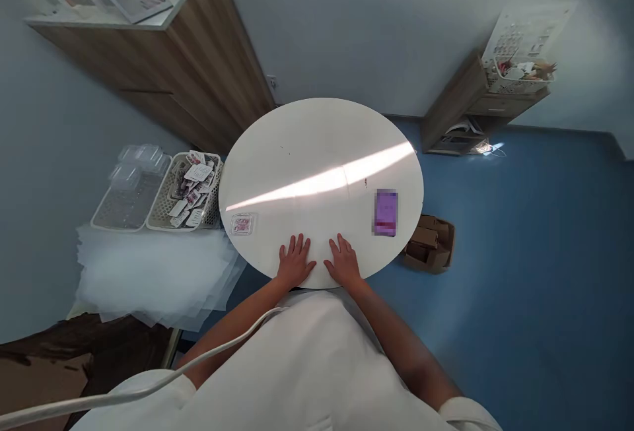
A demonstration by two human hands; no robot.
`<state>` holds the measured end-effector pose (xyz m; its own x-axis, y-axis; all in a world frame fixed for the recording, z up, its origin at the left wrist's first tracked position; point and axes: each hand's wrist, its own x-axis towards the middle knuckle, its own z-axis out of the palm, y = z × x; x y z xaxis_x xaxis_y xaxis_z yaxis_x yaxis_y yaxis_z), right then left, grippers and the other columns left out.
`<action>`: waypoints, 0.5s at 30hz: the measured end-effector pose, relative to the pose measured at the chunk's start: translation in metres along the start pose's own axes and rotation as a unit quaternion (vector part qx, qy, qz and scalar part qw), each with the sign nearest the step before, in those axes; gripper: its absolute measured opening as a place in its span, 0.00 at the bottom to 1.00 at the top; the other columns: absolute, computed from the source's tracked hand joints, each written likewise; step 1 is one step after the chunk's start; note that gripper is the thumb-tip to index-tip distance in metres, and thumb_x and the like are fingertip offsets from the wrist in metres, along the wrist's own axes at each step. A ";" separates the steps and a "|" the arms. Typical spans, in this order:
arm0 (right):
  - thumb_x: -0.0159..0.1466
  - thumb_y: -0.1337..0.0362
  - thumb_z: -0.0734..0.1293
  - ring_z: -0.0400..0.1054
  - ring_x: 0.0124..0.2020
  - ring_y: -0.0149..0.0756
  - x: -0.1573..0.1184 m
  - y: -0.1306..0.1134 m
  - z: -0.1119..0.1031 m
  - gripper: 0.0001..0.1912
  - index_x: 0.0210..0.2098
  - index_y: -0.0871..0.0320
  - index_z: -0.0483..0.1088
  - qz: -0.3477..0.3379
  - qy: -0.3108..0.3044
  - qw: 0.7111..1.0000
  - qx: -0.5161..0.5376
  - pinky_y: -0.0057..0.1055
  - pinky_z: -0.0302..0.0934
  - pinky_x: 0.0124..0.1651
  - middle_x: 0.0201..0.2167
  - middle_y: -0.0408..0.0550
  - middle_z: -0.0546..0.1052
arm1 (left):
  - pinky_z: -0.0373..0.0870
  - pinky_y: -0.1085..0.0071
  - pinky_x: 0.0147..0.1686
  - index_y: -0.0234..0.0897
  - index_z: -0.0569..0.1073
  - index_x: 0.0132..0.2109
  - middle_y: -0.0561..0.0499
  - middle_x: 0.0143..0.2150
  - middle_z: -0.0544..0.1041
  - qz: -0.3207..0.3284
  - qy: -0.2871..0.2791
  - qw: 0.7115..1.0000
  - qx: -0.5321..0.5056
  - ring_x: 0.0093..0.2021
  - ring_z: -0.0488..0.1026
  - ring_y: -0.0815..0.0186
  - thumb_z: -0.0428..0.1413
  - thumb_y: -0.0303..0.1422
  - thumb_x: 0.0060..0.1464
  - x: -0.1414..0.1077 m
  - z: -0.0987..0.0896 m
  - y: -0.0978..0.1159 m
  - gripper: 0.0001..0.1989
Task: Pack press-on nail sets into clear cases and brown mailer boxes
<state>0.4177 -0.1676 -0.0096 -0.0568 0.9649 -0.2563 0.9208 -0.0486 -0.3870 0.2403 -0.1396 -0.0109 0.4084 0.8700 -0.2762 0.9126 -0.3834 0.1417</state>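
Observation:
My left hand (296,262) lies flat on the near edge of a white oval table (317,134), fingers spread and holding nothing. Beside it, a short gap to the right, my right hand (343,261) also rests flat with its fingers apart. To the left of my left hand sits a small clear plastic case (242,224) with pink-red pieces inside. Right of my right hand lies a purple rectangular item (385,212), blurred by pixelation, so its kind cannot be made out. Neither hand touches these two things.
Left of the table stand a white basket (216,183) of small packets and another basket with clear containers (141,160), above stacked translucent sheets (153,272). A cardboard box (430,245) is on the floor at right. A white cable (212,352) crosses my left arm.

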 end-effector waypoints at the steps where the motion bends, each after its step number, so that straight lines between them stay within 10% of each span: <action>1: 0.57 0.57 0.61 0.43 0.61 0.47 -0.002 0.003 -0.001 0.32 0.59 0.58 0.51 0.007 0.007 1.000 0.000 0.42 0.44 0.55 0.63 0.56 0.47 | 0.42 0.45 0.55 0.38 0.48 0.62 0.42 0.65 0.45 -0.004 -0.005 1.000 0.006 0.64 0.38 0.50 0.44 0.44 0.53 0.003 -0.001 0.001 0.32; 15: 0.57 0.56 0.61 0.41 0.61 0.49 0.007 -0.018 0.007 0.32 0.59 0.56 0.51 0.086 0.005 0.996 -0.014 0.45 0.41 0.55 0.63 0.55 0.46 | 0.34 0.46 0.56 0.42 0.50 0.62 0.44 0.65 0.46 0.061 -0.029 0.997 0.034 0.64 0.34 0.50 0.49 0.45 0.49 0.025 -0.027 -0.046 0.35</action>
<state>0.3978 -0.1617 -0.0111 0.1059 0.9455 -0.3080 0.9270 -0.2059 -0.3134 0.2079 -0.0917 0.0010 0.5144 0.7969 -0.3166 0.8546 -0.5068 0.1131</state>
